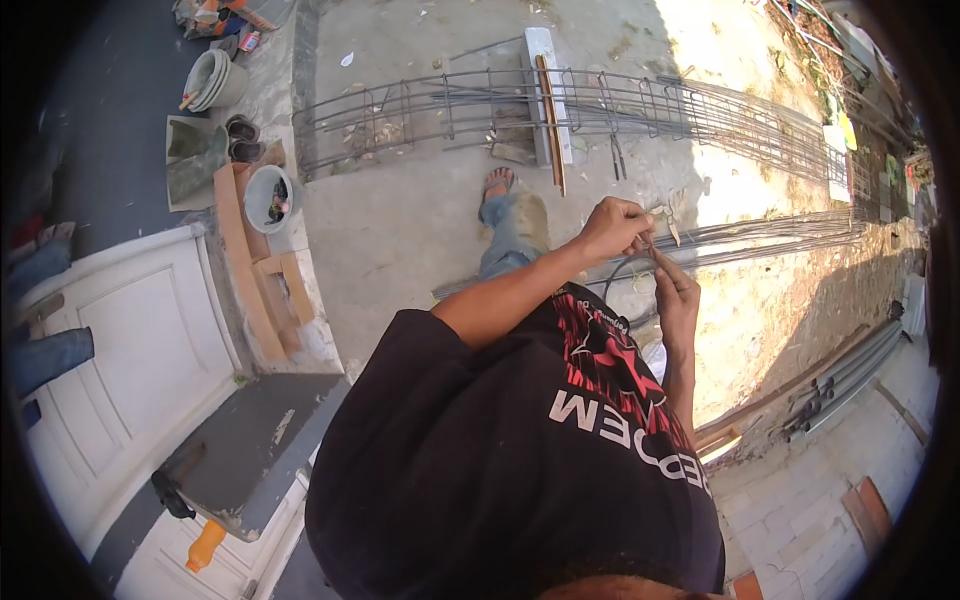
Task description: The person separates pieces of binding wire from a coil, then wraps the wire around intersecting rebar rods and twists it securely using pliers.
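Observation:
My left hand point(613, 228) is raised in front of my chest, its fingers closed in a pinch. Close below it, my right hand point(677, 292) has its fingers bent and its fingertips almost meeting the left ones. Something small and thin seems to be between the fingertips, too small to name. Pale leaf-like scraps point(672, 228) show just beyond my fingers. Long steel rods point(760, 236) lie on the ground behind my hands. Farther forward is a rebar cage point(450, 108), lying across a white beam point(545, 55) with brown bars point(552, 125) on it.
A dark two-handled tool point(618, 158) rests by the cage. At left are stacked buckets point(215, 80), a grey bucket point(266, 200) holding things, a wooden frame point(243, 265) and shoes point(242, 138). Pipes point(845, 380) lie at right. My sandalled foot point(498, 180) stands near the cage.

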Demonstrator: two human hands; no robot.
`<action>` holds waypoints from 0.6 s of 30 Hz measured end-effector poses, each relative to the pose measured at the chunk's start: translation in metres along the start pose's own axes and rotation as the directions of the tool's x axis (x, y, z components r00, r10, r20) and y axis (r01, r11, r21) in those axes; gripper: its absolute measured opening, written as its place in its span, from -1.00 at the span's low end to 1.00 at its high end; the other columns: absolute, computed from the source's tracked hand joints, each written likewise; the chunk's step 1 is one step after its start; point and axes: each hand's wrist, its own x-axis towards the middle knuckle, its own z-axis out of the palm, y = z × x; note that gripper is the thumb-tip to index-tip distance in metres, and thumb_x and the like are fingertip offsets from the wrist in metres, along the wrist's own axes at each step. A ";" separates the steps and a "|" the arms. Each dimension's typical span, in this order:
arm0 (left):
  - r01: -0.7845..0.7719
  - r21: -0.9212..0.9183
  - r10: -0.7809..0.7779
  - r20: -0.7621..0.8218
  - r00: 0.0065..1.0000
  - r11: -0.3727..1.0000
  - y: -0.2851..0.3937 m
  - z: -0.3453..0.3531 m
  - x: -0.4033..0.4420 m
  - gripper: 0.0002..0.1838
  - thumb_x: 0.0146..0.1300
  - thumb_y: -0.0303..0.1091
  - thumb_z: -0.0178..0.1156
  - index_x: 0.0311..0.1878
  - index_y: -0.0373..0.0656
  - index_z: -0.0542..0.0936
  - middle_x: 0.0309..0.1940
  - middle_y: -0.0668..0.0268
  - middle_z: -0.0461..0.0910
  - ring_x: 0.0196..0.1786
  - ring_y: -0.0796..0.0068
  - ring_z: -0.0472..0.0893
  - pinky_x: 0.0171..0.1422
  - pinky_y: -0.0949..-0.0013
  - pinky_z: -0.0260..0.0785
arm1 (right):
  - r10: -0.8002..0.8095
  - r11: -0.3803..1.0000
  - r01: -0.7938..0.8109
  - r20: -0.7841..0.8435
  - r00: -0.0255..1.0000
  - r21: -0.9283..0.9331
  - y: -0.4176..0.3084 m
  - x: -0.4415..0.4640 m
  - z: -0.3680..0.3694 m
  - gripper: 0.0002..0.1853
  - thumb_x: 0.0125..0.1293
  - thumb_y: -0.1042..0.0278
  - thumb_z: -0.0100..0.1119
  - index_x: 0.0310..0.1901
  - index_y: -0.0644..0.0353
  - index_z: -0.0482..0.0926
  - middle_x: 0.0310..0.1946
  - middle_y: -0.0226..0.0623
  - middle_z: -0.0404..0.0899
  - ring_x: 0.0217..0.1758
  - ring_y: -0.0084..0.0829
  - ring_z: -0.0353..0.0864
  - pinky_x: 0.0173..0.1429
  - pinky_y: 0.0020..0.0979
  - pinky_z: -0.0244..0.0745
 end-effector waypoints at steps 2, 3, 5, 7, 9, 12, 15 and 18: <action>-0.054 0.114 0.055 -0.007 0.998 0.992 0.003 -0.007 0.002 -0.73 0.46 -0.29 0.28 -0.18 -0.35 0.77 -0.35 0.21 0.80 -0.36 0.52 0.75 -0.35 0.40 0.61 | 0.012 1.000 -0.012 0.025 1.000 -0.001 0.004 0.007 -0.004 -0.60 0.55 0.37 0.17 0.33 0.26 0.67 -0.48 -0.54 0.43 -0.45 -0.69 0.28 -0.36 -0.54 0.18; -0.089 0.202 0.094 -0.015 0.995 0.975 0.003 -0.011 0.003 -0.73 0.45 -0.29 0.28 -0.19 -0.35 0.77 -0.37 0.21 0.80 -0.36 0.52 0.75 -0.35 0.40 0.60 | -0.016 0.999 0.017 0.024 1.000 -0.032 0.004 0.009 0.000 -0.61 0.55 0.36 0.17 0.31 0.26 0.68 -0.48 -0.50 0.46 -0.43 -0.67 0.31 -0.34 -0.52 0.23; -0.170 0.348 0.185 -0.010 0.983 0.922 -0.006 -0.016 0.006 -0.73 0.44 -0.30 0.28 -0.22 -0.36 0.77 -0.42 0.22 0.79 -0.38 0.53 0.75 -0.35 0.38 0.59 | -0.068 0.993 0.071 0.036 0.997 -0.095 0.001 0.013 0.013 -0.63 0.56 0.35 0.17 0.28 0.27 0.69 -0.46 -0.43 0.53 -0.40 -0.63 0.39 -0.30 -0.47 0.32; -0.262 0.464 0.287 0.017 0.958 0.846 -0.022 -0.022 0.015 -0.73 0.42 -0.30 0.29 -0.25 -0.36 0.78 -0.45 0.23 0.79 -0.41 0.53 0.74 -0.35 0.36 0.57 | -0.067 0.989 0.068 0.013 0.998 -0.135 -0.006 0.021 0.024 -0.65 0.56 0.34 0.16 0.25 0.28 0.69 -0.43 -0.36 0.57 -0.36 -0.58 0.46 -0.22 -0.42 0.42; -0.156 0.368 0.166 0.004 0.986 0.917 -0.013 -0.026 0.024 -0.72 0.40 -0.30 0.30 -0.27 -0.36 0.78 -0.47 0.24 0.78 -0.45 0.53 0.73 -0.35 0.36 0.56 | -0.005 0.980 0.006 0.004 1.000 -0.201 -0.010 0.038 0.026 -0.65 0.56 0.34 0.15 0.25 0.29 0.69 -0.27 -0.19 0.73 -0.26 -0.41 0.63 -0.08 -0.31 0.56; -0.131 0.375 0.152 -0.026 0.988 0.918 -0.007 -0.037 0.045 -0.72 0.37 -0.29 0.31 -0.30 -0.36 0.78 -0.49 0.24 0.78 -0.49 0.53 0.71 -0.36 0.36 0.55 | -0.325 0.914 0.304 -0.037 0.945 -0.268 -0.007 0.065 0.032 -0.65 0.56 0.33 0.16 0.24 0.29 0.71 -0.09 -0.03 0.81 -0.17 -0.27 0.74 0.01 -0.25 0.58; -0.069 0.311 0.094 -0.065 0.993 0.948 0.006 -0.042 0.061 -0.72 0.36 -0.28 0.30 -0.29 -0.35 0.79 -0.50 0.24 0.78 -0.50 0.52 0.71 -0.35 0.36 0.55 | -0.196 0.931 0.185 -0.002 0.981 -0.314 -0.036 0.084 0.032 -0.66 0.56 0.34 0.16 0.23 0.28 0.71 -0.10 0.15 0.79 -0.19 -0.19 0.78 -0.03 -0.21 0.59; -0.014 0.279 0.026 -0.040 0.999 0.960 0.020 -0.054 0.080 -0.72 0.36 -0.28 0.30 -0.27 -0.35 0.80 -0.50 0.24 0.79 -0.48 0.52 0.72 -0.33 0.36 0.57 | -0.076 0.918 0.065 -0.013 0.997 -0.391 -0.057 0.106 0.036 -0.67 0.55 0.36 0.15 0.21 0.26 0.72 -0.19 0.20 0.76 -0.28 -0.23 0.74 -0.10 -0.22 0.58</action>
